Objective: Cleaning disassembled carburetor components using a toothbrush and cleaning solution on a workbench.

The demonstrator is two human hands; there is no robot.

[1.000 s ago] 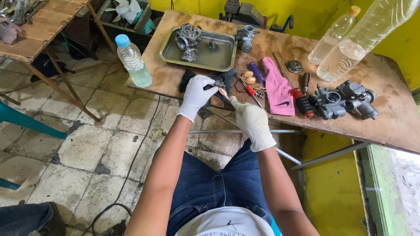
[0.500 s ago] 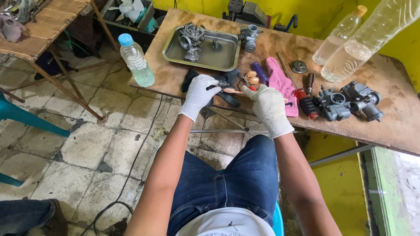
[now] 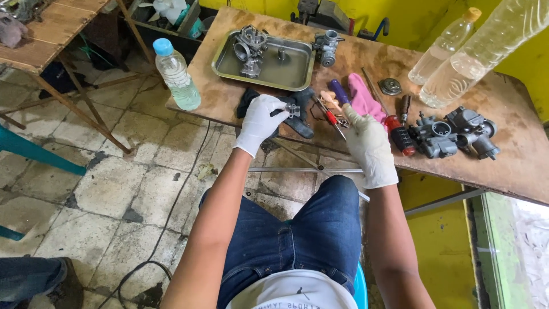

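Head view: left hand (image 3: 260, 121) is still clamping a small part (image 3: 292, 109) at the table's (image 3: 514, 166) near edge while right hand (image 3: 369, 143), having moved onto the screwdrivers (image 3: 333, 118), is closing on one.

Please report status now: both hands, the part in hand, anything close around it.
Left hand grips small metal part over dark cloth. Right hand reaches among screwdrivers. Metal tray just beyond.

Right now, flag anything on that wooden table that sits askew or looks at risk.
The water bottle with the blue cap stands at the table's left corner, close to the edge. The dark cloth hangs partly over the front edge. No spill shows.
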